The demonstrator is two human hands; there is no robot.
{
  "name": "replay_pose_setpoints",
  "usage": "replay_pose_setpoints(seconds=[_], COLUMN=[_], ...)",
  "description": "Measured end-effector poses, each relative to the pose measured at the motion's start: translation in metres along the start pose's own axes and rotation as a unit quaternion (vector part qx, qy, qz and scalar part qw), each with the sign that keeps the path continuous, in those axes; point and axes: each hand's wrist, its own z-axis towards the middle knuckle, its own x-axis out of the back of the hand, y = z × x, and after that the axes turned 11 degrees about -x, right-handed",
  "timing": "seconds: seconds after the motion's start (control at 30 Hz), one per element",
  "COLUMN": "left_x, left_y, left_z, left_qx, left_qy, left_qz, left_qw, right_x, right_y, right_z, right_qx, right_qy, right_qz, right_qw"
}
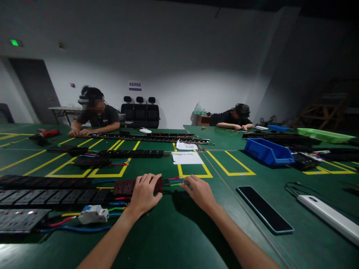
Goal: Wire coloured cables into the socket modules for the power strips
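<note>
Left hand (144, 196) half-curled, grasping brown socket strip (123, 186), fingers over far edge, thumb nearer side. Right hand (201, 192) nearly closed, pinching coloured wires (173, 181) by their ends. Strip's on green table (168, 239) under left hand; wires bridge the 2.

The left hand (145, 192) covers much of a dark red socket module (123, 186), its fingertips curling from sight over the far edge. Which of the thin coloured wires (171, 181) lie between the right hand's (198, 189) fingertips is too small to tell. Both forearms run off the bottom edge; the grey socket strip (21, 220) is cut by the left edge, the long white device (329, 216) by the right. Handwriting on the white paper sheet (187, 158) is too blurred to read. The table (168, 239) hides the lower body of the co-worker at left (105, 117), and darkness obscures the wooden frame (322, 108).
</note>
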Motion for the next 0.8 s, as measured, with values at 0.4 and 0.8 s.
replay_pose_setpoints(seconds=[0.4,0.8], left_x=[-0.0032,-0.0052], left_y=[-0.0012,-0.0023], left_z=[-0.0017,-0.0023], left_qx=[-0.013,-0.019], left_qy=[-0.019,-0.044], left_qz=[-0.004,-0.011], left_qw=[1.000,0.999], right_x=[-0.0068,-0.0013], right_y=[0.0023,-0.0033], right_z=[0.0017,-0.0022], right_qx=[-0.020,-0.041], right_qy=[-0.032,-0.069], right_qz=[-0.013,-0.043], right_qw=[0.999,0.996])
